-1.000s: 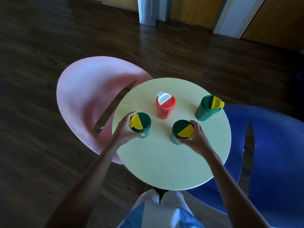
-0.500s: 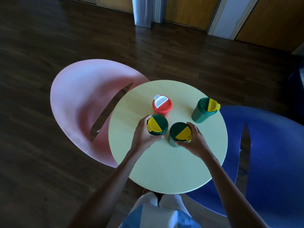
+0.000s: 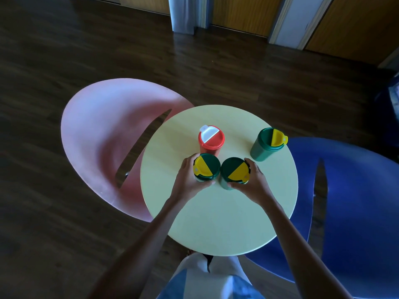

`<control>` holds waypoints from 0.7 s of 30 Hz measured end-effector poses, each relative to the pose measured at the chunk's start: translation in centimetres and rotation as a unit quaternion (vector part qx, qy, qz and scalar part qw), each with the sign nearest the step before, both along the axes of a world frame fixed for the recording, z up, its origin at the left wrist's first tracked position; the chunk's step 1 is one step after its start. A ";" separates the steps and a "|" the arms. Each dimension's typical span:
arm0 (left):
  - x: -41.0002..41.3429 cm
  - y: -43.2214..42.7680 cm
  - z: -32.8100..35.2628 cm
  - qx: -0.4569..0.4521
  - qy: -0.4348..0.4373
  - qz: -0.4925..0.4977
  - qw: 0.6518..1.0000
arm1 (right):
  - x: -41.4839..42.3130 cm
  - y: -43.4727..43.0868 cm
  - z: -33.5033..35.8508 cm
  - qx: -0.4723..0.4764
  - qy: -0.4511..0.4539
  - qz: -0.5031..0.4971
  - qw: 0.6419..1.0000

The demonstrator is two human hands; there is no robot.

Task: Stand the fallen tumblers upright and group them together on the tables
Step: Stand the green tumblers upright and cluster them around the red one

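While standing upright on the yellow round table (image 3: pixel 218 223), gripping two green tumblers just in front of the red tumbler (image 3: pixel 211 140). Left hand (image 3: pixel 186 184) wrapping the left green tumbler (image 3: pixel 206 169), right hand (image 3: pixel 252 184) wrapping the right green tumbler (image 3: pixel 234 172), both touching. Standing apart, right of the red tumbler: third green tumbler (image 3: pixel 267 143).

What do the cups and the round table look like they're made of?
The red cup and green cups look like moulded plastic: solid flat colour, dull sheen, snap-on lids with yellow or white flip tabs. The table top looks like pale yellow laminate or painted board, smooth and matte, with a clean thin edge; which one I cannot tell.
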State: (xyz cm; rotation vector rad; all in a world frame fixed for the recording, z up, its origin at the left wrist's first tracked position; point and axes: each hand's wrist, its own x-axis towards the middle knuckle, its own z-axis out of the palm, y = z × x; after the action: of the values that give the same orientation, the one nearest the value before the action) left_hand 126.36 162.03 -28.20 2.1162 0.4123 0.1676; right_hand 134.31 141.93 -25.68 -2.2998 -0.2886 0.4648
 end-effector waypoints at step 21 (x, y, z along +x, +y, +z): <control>-0.6 0.5 -0.8 -0.010 0.020 0.004 1.000 | 0.3 -0.5 -0.1 0.017 0.029 0.005 0.999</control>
State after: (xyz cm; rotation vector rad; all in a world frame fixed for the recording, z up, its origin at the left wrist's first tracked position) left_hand 125.77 162.55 -28.99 2.1016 0.4442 0.1240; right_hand 134.58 141.45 -25.76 -2.2498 -0.2784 0.5265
